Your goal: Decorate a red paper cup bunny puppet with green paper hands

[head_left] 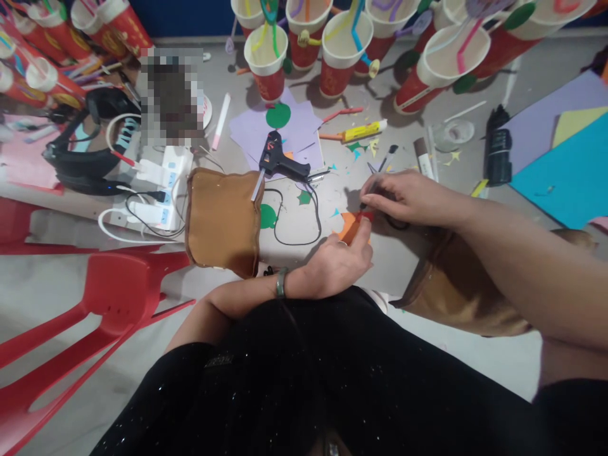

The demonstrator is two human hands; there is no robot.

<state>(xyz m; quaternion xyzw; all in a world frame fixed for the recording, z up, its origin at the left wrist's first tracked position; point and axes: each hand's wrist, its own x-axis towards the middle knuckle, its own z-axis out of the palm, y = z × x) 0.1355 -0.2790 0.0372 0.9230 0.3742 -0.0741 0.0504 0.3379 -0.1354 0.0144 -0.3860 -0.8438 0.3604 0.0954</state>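
Observation:
My left hand [339, 263] lies on the table with its fingers pressing on a piece of orange paper [350, 227]. A small red patch [367, 216] shows by its fingertips. Just above, my right hand [403, 197] is closed in a pinch round a slim dark-tipped pen [388, 158], whose tip is close to the orange paper. Part of the pen is hidden by the fingers. To the left, a black glue gun [280, 161] with a glue stick rests on purple paper [242, 130], its cord looping near my left hand.
Red paper cups [336, 76] with bent straws stand along the back. A brown cushion [223, 221] sits at the table's front edge, left of my hands. A white power strip [173, 183] with cables lies farther left. Blue card [565, 171] is at right; a red chair [121, 294] stands left.

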